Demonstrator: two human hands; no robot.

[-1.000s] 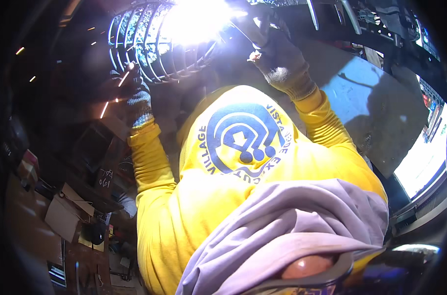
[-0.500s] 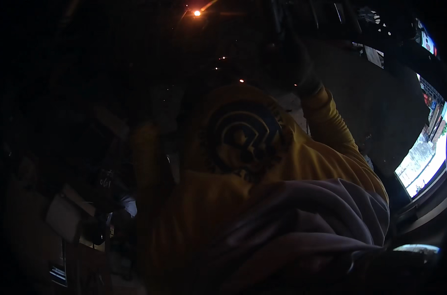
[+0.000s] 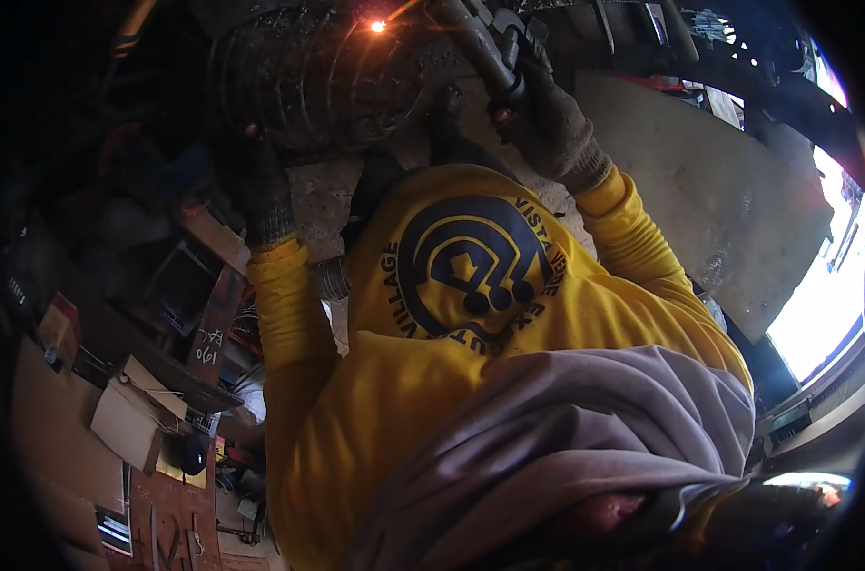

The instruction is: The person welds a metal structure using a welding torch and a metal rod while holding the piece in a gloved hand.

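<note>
The scene is dim, its corners black where the fisheye view ends. A glowing orange spot (image 3: 378,27) flares near the top — a small star with faint streaks. Daylight at the opening (image 3: 825,285) on the right burns out to white (little detail survives there). The left hand (image 3: 250,176) sinks into shadow — the right sleeve (image 3: 632,233) catches more light. Edges bow toward the rim.

The left hand (image 3: 252,181) is sunk in shadow, its fingers too dark to tell apart. The top edge cuts off the ribbed drum (image 3: 304,90) and the tool (image 3: 478,49) in the right hand (image 3: 554,124). An orange glow (image 3: 378,27) hides the surface under it. The lower edge crops the grey scarf (image 3: 566,419).
</note>
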